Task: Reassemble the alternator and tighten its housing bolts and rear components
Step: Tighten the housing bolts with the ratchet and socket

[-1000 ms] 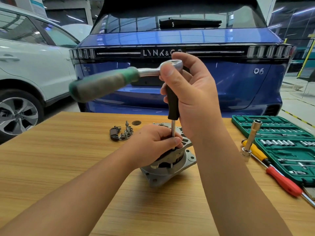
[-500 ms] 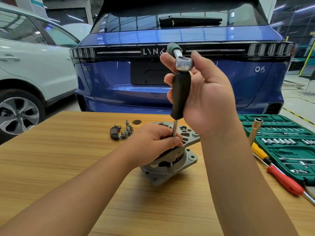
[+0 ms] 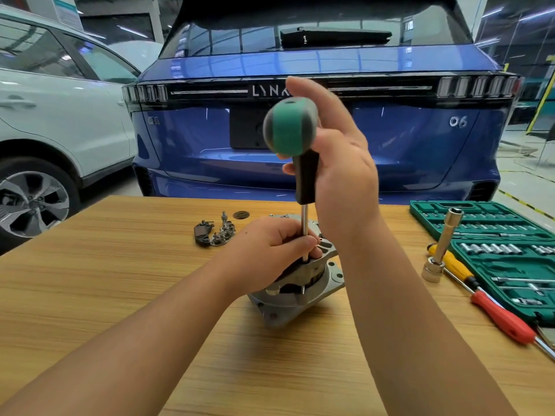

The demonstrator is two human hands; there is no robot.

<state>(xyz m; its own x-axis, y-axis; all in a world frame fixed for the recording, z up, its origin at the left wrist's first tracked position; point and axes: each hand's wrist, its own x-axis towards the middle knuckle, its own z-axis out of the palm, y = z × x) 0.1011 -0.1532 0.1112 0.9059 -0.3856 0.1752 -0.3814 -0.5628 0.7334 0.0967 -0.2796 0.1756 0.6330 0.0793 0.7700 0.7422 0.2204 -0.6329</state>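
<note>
The grey alternator (image 3: 303,292) stands on the wooden table (image 3: 120,265). My left hand (image 3: 270,250) grips its top, fingers curled beside the steel shaft (image 3: 304,220) of a black-handled driver (image 3: 306,181) standing upright on the housing. My right hand (image 3: 345,175) holds that black handle, thumb around it and fingers stretched upward. A ratchet sits on top, its green handle (image 3: 289,129) pointing at me and blurred. The bolt under the shaft is hidden by my left fingers.
Loose rear parts (image 3: 214,232) and a small dark disc (image 3: 241,214) lie behind the alternator. At the right are a green socket case (image 3: 492,223), a long socket (image 3: 444,241), a yellow screwdriver (image 3: 456,262) and a red one (image 3: 498,316). A blue car (image 3: 330,145) and a white car (image 3: 60,115) stand beyond.
The ratchet's green handle has swung from pointing left, round the far side, to pointing toward me. My right fingers have straightened. The left hand and alternator stay put.
</note>
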